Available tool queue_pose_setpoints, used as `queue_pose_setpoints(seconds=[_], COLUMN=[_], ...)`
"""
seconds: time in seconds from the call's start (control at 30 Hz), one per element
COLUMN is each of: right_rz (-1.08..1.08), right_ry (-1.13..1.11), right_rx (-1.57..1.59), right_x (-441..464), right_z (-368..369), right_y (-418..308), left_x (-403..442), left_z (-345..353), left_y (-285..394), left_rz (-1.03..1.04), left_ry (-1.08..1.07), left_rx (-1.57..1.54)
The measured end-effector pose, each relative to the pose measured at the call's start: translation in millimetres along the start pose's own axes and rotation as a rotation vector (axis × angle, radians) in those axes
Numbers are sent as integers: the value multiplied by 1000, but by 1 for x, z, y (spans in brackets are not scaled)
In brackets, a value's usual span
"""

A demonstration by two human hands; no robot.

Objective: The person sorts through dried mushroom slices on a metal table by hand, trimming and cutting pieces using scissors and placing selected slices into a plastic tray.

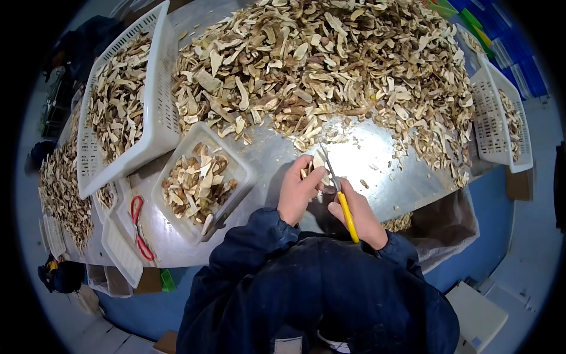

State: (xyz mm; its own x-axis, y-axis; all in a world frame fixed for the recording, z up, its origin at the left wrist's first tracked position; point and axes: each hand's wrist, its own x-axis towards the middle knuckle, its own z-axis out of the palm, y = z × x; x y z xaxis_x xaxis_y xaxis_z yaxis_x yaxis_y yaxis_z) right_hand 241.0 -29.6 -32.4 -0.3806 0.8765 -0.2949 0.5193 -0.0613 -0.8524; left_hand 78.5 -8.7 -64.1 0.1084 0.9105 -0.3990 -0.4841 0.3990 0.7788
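My left hand [299,190] is closed on a few pale dried mushroom slices [319,159], held just above the metal table [259,154]. In my right hand [362,213] are scissors [348,217] with yellow handles. Their blades point away from me, right beside the slices; whether they touch cannot be made out. A large heap of dried mushroom slices [330,65] spreads over the table beyond both hands. To the left, a white tray [247,171] holds more cut slices [199,180].
A large white basket [159,118] full of slices stands at left, with red-handled scissors [139,229] near the table edge. Another white basket [492,127] sits at right. Below the right edge is a lined bin [451,227]. Blue crates [519,59] are stacked at the far right.
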Motion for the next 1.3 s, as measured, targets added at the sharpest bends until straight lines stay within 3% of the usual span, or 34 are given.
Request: queue_pose_setpoints(seconds=[0.17, 0.33, 0.53, 0.7, 0.8, 0.93, 0.97, 1.1, 1.23, 1.3], right_rz=[-35, 192, 83, 92, 65, 69, 90, 113, 115, 160], right_ry=[46, 4, 21, 44, 55, 113, 141, 215, 236, 188], right_rx=[-78, 190, 295, 273, 250, 230, 256, 382, 412, 347], right_x=[-5, -6, 2, 7, 5, -3, -6, -7, -10, -9], right_z=[10, 20, 16, 18, 14, 7, 5, 0, -6, -11], right_y=[7, 20, 29, 22, 19, 29, 33, 38, 38, 46], left_x=[-4, -20, -87, -120, -121, -114, -115, -112, -131, -150], left_z=[-5, -38, -121, -193, -211, -215, -209, -221, -268, -298], left_y=[4, 11, 61, 79, 89, 89, 86, 79, 66, 51], left_rz=[-10, -40, 381, 603, 466, 477, 364, 491, 456, 340], left_ry=[-8, 21, 725, 995, 1081, 986, 875, 926, 1099, 1190], left_rx=[127, 67, 372, 641, 828, 946, 502, 724, 962, 1126])
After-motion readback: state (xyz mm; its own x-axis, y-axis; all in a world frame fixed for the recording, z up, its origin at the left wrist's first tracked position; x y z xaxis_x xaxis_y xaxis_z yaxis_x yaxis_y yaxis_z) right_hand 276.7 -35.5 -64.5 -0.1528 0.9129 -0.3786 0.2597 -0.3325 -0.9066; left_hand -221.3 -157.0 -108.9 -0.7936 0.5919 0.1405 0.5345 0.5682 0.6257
